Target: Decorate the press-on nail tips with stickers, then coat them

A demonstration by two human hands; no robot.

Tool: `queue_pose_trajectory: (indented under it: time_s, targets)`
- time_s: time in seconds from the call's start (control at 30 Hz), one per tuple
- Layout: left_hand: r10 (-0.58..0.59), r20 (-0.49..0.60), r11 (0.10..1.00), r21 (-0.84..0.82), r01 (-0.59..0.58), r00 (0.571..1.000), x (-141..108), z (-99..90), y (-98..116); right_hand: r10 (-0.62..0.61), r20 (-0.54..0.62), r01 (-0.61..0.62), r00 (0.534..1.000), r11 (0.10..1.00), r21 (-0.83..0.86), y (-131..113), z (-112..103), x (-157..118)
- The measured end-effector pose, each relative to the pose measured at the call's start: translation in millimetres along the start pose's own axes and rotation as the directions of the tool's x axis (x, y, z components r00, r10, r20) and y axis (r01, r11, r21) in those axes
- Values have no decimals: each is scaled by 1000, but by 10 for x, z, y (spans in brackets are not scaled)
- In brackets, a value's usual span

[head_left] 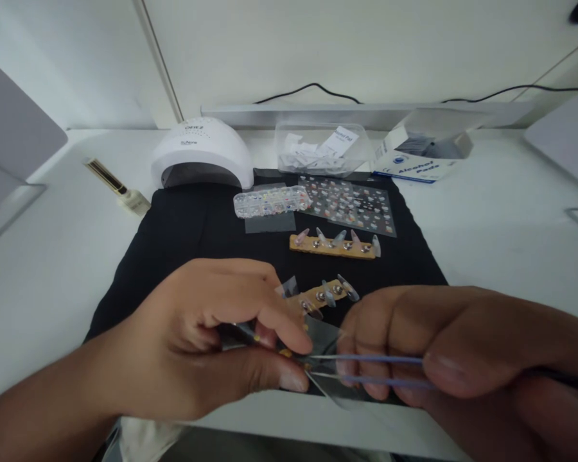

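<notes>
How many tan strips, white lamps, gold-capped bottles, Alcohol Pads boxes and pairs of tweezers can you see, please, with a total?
Tan strips: 2
White lamp: 1
Gold-capped bottle: 1
Alcohol Pads box: 1
Tweezers: 1 pair
Total: 6

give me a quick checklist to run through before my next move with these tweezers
1. Left hand gripping the clear sheet: ok, pinched between thumb and finger.
2. Right hand holding the tweezers: ok.
3. Tweezer tips gripping something: cannot tell, blurred beside the left thumb.
4. Nearer nail stand fully visible: not ok, partly hidden behind the left hand.
5. Bottle capped: ok.
</notes>
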State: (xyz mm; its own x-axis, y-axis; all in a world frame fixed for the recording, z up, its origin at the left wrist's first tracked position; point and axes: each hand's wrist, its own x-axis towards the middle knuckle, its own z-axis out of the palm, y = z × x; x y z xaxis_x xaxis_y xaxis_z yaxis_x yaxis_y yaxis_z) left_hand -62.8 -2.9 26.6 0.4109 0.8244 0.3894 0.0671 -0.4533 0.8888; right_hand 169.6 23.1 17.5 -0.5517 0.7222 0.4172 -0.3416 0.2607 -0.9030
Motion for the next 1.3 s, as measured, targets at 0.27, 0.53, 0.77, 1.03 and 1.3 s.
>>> queue_pose_trajectory:
  time_s: [0.27,0.53,0.77,1.03,1.3]
  targets:
    - [-18,29,996,-82,20,999,-37,-3,-26,-22,65,21,998,1000,13,-2,-54,16]
    - [-29,46,995,-92,33,999,-32,-9,-27,-26,57,24,998,999,28,-2,-54,21]
    - [-76,24,994,-71,77,997,-41,-6,-19,-15,54,14,998,1000,25,24,-55,1]
    - [-99,-6,992,-79,99,995,-40,3,-8,-7,64,7,998,1000,-4,25,-68,-11]
    - [-120,-40,992,-29,119,992,-42,-5,5,-1,60,5,998,997,-76,88,-108,-156]
